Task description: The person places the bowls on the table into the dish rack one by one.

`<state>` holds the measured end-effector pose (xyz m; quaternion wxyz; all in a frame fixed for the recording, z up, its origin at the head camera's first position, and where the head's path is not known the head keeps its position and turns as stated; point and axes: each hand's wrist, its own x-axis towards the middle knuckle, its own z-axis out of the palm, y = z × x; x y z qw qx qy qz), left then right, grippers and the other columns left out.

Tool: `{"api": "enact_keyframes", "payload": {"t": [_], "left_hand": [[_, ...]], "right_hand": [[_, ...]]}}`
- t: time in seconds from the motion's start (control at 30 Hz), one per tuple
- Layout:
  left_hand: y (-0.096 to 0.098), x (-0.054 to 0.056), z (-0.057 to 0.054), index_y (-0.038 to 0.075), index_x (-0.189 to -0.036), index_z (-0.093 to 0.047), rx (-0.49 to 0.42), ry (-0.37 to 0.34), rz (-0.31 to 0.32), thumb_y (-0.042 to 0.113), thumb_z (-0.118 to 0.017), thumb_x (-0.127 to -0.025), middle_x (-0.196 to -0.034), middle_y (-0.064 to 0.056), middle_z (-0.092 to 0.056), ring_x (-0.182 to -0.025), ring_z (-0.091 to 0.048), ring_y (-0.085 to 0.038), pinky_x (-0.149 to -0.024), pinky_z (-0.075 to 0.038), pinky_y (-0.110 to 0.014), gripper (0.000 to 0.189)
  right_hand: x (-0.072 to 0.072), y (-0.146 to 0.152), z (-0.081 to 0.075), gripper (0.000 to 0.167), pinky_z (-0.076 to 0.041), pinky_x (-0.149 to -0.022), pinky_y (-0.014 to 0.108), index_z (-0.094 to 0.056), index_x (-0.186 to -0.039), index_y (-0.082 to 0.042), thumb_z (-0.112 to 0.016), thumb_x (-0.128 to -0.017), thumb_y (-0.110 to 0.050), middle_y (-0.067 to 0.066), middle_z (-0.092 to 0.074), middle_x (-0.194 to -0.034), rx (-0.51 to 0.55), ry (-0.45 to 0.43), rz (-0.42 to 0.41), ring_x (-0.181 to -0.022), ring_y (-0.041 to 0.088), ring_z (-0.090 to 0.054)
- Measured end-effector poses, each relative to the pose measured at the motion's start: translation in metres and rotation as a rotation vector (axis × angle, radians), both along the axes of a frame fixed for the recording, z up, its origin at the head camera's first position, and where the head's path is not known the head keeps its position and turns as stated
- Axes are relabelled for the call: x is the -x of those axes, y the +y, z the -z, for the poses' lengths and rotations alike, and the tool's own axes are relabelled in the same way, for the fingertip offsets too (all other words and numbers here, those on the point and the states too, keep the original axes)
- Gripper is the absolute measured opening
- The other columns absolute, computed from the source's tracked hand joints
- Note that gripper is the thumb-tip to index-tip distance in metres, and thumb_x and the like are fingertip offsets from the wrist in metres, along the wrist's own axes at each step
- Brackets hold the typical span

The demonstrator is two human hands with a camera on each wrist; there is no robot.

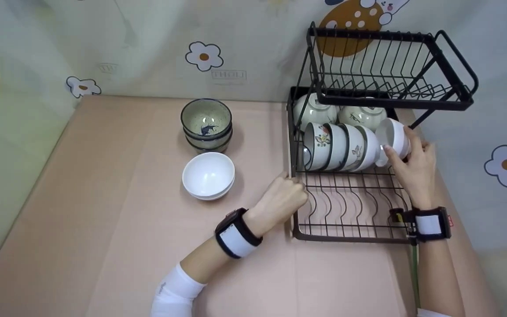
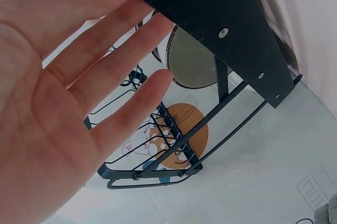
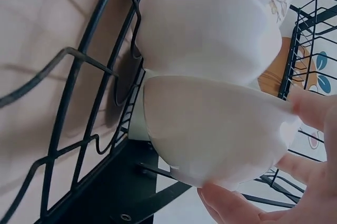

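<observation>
My right hand (image 1: 417,171) pinches a white bowl (image 1: 395,137) at the right end of a row in the black dish rack (image 1: 354,240). Thumb and fingers lie on its outside, and the right wrist view shows this bowl (image 3: 216,124) on its side against a neighbouring white bowl (image 3: 205,29). Several bowls (image 1: 319,152), some with flower prints, stand on edge to its left. My left hand (image 1: 282,199) holds the rack's left side rail; in the left wrist view the thumb lies on the black side panel (image 2: 224,32) and the other fingers reach toward its edge.
Left of the rack stand a stack of greenish bowls with dark rims (image 1: 206,119) and a stack of white bowls (image 1: 208,176). Two upturned bowls (image 1: 316,110) sit at the rack's back. An upper wire tier (image 1: 394,99) overhangs them. A patterned curtain (image 1: 148,53) backs the table.
</observation>
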<state>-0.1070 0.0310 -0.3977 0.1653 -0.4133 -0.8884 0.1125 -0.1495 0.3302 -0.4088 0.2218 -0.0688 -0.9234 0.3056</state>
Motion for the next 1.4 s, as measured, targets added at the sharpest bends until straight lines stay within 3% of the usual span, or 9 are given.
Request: {"api": "enact_keyframes", "payload": {"t": [0.2, 0.33, 0.5, 0.67, 0.77, 0.97, 1.4], "left_hand": [[0.0001, -0.0001, 0.0003, 0.022, -0.076, -0.072, -0.011, -0.007, 0.007, 0.008, -0.068, -0.079, -0.076, 0.009, -0.068, -0.061, -0.058, -0.006, -0.063, -0.044, -0.020, 0.015], [0.0002, -0.0005, 0.0011, 0.022, -0.075, -0.072, -0.023, 0.001, 0.012, 0.007, -0.068, -0.079, -0.075, 0.009, -0.068, -0.059, -0.057, -0.006, -0.062, -0.044, -0.020, 0.016], [0.0004, -0.0006, 0.0015, 0.022, -0.074, -0.072, -0.015, 0.007, 0.011, 0.007, -0.067, -0.079, -0.076, 0.009, -0.068, -0.058, -0.057, -0.006, -0.061, -0.043, -0.020, 0.016], [0.0005, -0.0007, 0.0015, 0.023, -0.074, -0.072, -0.012, 0.025, 0.011, 0.007, -0.068, -0.078, -0.075, 0.010, -0.068, -0.061, -0.058, -0.006, -0.062, -0.043, -0.019, 0.017], [0.0009, -0.0003, 0.0022, 0.023, -0.075, -0.073, -0.016, 0.040, 0.014, 0.007, -0.068, -0.077, -0.074, 0.011, -0.068, -0.062, -0.058, -0.006, -0.062, -0.043, -0.020, 0.017], [0.0013, 0.0001, 0.0022, 0.023, -0.076, -0.073, -0.004, 0.022, 0.011, 0.007, -0.068, -0.078, -0.075, 0.010, -0.068, -0.061, -0.058, -0.005, -0.064, -0.044, -0.019, 0.016], [0.0011, -0.0003, 0.0003, 0.023, -0.080, -0.073, 0.015, -0.006, 0.007, 0.007, -0.069, -0.077, -0.080, 0.010, -0.069, -0.068, -0.059, -0.006, -0.064, -0.044, -0.018, 0.017]], "right_hand": [[-0.0003, 0.0012, -0.0009, 0.063, -0.045, -0.081, 0.065, -0.038, -0.144, -0.014, -0.061, -0.090, -0.038, 0.037, -0.038, -0.124, 0.005, -0.127, -0.022, -0.105, 0.048, -0.046], [-0.0003, 0.0024, 0.0005, 0.064, -0.044, -0.082, 0.067, -0.036, -0.145, -0.015, -0.060, -0.090, -0.039, 0.037, -0.037, -0.125, -0.006, -0.155, -0.051, -0.107, 0.050, -0.045], [0.0004, 0.0026, 0.0034, 0.064, -0.045, -0.077, 0.061, -0.037, -0.144, -0.014, -0.062, -0.090, -0.038, 0.036, -0.040, -0.121, -0.015, -0.152, -0.091, -0.102, 0.047, -0.046], [0.0011, 0.0034, 0.0040, 0.068, -0.044, -0.075, 0.054, -0.032, -0.146, -0.013, -0.059, -0.091, -0.041, 0.036, -0.041, -0.122, -0.006, -0.217, -0.126, -0.099, 0.044, -0.046], [0.0015, 0.0042, 0.0041, 0.071, -0.041, -0.081, 0.063, -0.028, -0.148, -0.011, -0.057, -0.091, -0.043, 0.038, -0.038, -0.128, 0.010, -0.252, -0.143, -0.106, 0.048, -0.045], [0.0025, 0.0051, 0.0051, 0.072, -0.040, -0.083, 0.063, -0.025, -0.148, -0.009, -0.054, -0.093, -0.044, 0.039, -0.040, -0.132, 0.007, -0.267, -0.175, -0.103, 0.048, -0.047], [0.0034, 0.0074, 0.0025, 0.074, -0.030, -0.097, 0.070, -0.014, -0.152, -0.012, -0.043, -0.095, -0.051, 0.038, -0.029, -0.143, 0.020, -0.355, -0.226, -0.118, 0.057, -0.041]]}}
